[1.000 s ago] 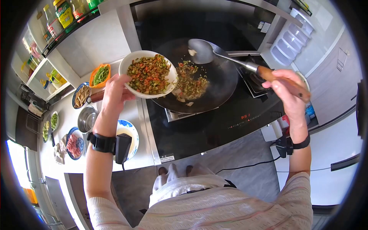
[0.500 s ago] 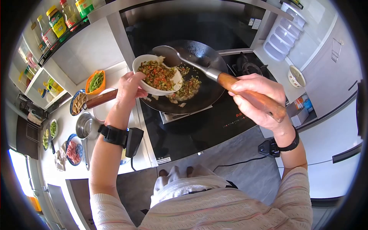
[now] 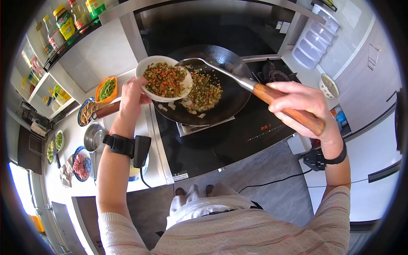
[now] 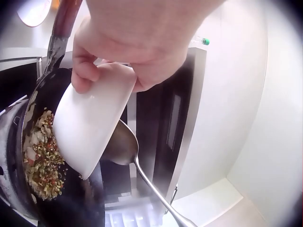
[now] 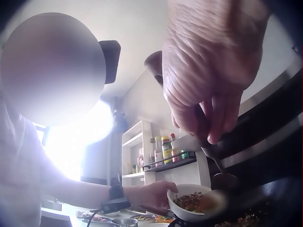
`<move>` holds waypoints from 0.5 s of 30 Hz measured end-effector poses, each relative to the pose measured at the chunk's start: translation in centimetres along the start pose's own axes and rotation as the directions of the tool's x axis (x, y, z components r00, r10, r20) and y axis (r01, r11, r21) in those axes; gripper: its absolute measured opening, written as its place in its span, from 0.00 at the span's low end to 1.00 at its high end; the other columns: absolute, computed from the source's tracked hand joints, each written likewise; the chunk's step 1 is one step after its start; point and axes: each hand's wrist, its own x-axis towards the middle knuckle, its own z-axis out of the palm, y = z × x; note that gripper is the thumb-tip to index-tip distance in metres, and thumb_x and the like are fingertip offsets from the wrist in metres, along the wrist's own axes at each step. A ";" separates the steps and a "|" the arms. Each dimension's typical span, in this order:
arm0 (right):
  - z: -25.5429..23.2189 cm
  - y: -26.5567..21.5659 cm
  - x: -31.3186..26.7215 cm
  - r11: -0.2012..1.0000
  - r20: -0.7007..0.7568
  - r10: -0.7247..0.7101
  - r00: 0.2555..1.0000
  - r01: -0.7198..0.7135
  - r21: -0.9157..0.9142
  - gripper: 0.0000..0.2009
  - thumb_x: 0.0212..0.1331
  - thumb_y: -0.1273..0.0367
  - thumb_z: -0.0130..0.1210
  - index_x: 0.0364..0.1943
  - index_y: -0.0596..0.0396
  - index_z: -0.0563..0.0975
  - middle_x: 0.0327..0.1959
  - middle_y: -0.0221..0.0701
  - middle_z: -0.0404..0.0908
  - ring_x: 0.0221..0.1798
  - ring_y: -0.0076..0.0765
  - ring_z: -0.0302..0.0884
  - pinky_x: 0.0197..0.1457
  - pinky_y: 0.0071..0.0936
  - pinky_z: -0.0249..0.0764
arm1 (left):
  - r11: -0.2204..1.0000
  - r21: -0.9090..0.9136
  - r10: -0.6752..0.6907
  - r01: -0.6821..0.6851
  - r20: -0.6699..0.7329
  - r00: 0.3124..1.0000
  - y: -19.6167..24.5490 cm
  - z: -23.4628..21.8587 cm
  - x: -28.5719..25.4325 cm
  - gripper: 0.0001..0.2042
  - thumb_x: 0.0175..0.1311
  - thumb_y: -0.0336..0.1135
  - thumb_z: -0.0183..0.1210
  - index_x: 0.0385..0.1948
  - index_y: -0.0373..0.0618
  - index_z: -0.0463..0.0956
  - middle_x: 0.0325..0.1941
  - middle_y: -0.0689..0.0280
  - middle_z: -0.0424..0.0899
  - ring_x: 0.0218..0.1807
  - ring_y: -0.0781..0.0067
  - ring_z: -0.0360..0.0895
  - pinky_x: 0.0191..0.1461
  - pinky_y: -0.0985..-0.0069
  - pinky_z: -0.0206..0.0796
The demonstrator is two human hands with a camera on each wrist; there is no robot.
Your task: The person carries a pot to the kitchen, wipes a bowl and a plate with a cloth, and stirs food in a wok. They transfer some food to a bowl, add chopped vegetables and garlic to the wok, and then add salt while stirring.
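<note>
My left hand (image 3: 135, 95) grips the rim of a white bowl (image 3: 187, 88) at its left side, thumb on top. Chopped green and red vegetables (image 3: 163, 78) lie in the bowl, which overlaps the left part of a black wok (image 3: 233, 93). A similar chopped mix (image 3: 208, 91) lies in the wok, with pale pieces near its front edge. My right hand (image 3: 304, 104) is wrapped around the wooden handle of a metal ladle (image 3: 229, 75). The ladle's head (image 4: 124, 145) is beside the bowl's rim in the left wrist view, tilted and partly hidden behind the bowl.
The wok's wooden handle (image 3: 107, 109) points left, behind my left wrist. On the left counter stand an orange basket of green strips (image 3: 101, 97), a steel pot (image 3: 88, 138) and a plate of raw meat (image 3: 84, 177). Seasoning bottles (image 3: 63, 23) line a shelf; a second burner (image 3: 276, 72) sits right.
My left hand carried the bowl rightward over the wok, then slightly back left. The ladle swung from the wok's back to the bowl, then drew right to its rim. The wok's heap looks broader.
</note>
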 end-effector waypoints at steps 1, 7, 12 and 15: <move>-0.6 -0.4 -0.1 1.000 0.037 -0.006 0.999 0.006 -0.002 0.12 0.39 0.78 0.62 0.32 0.50 0.79 0.40 0.39 0.77 0.34 0.37 0.79 0.34 0.23 0.75 | 1.000 -0.009 0.003 -0.003 -0.013 1.000 0.0 0.0 0.1 0.12 0.48 0.36 0.50 0.31 0.36 0.70 0.18 0.60 0.74 0.12 0.72 0.68 0.18 0.81 0.64; -3.2 -3.0 -1.7 0.997 0.156 0.047 0.987 -0.056 0.053 0.12 0.37 0.78 0.62 0.30 0.49 0.78 0.39 0.47 0.77 0.34 0.41 0.79 0.34 0.23 0.74 | 0.998 -0.054 0.021 -0.027 -0.101 0.995 -0.4 0.0 0.8 0.12 0.50 0.34 0.50 0.33 0.34 0.69 0.20 0.58 0.74 0.13 0.69 0.70 0.20 0.79 0.68; -2.7 -2.6 -2.6 0.994 0.123 0.102 0.987 -0.105 0.021 0.12 0.36 0.79 0.61 0.29 0.50 0.79 0.38 0.45 0.78 0.32 0.38 0.79 0.33 0.21 0.73 | 0.981 -0.191 -0.002 -0.022 -0.128 0.992 -1.1 0.0 1.2 0.13 0.51 0.33 0.49 0.35 0.33 0.68 0.22 0.56 0.75 0.15 0.68 0.72 0.20 0.78 0.70; -2.8 -2.2 -2.8 0.989 0.081 0.133 0.988 -0.138 0.061 0.11 0.36 0.79 0.61 0.29 0.52 0.79 0.37 0.43 0.78 0.33 0.37 0.79 0.34 0.21 0.74 | 0.964 -0.261 0.020 -0.054 -0.133 0.991 -0.9 0.2 0.0 0.12 0.52 0.32 0.48 0.34 0.32 0.67 0.23 0.55 0.75 0.16 0.67 0.73 0.21 0.78 0.70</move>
